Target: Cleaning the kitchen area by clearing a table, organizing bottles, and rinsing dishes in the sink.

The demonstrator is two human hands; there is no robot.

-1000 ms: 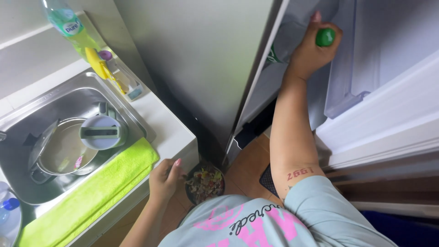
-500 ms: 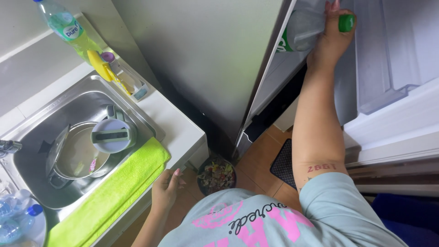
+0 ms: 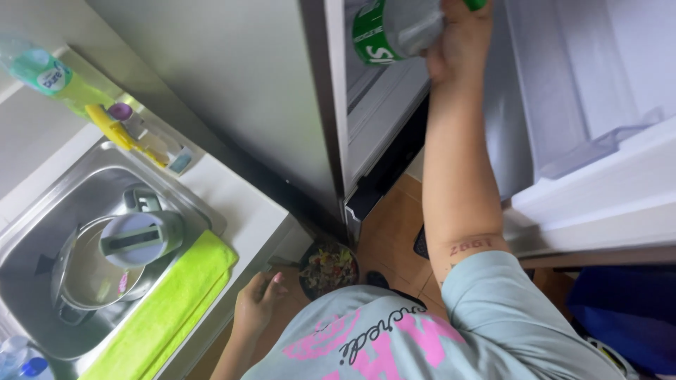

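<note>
The person's right hand (image 3: 458, 42) is gripping a clear plastic bottle (image 3: 398, 28) with a green label and green cap, fingers wrapped around its upper part near the neck, inside the open fridge (image 3: 380, 119). The bottle is tilting, its base pointing away from the fridge door (image 3: 598, 176). It is probably light to middling in weight, smooth, perhaps damp and slippery, and apt to give under pressure; the stiffer neck looks the safest hold. The left hand (image 3: 257, 306) is hanging loosely curled and empty, left of the fridge, just beside the counter edge (image 3: 260, 232) and green cloth (image 3: 165, 309).
</note>
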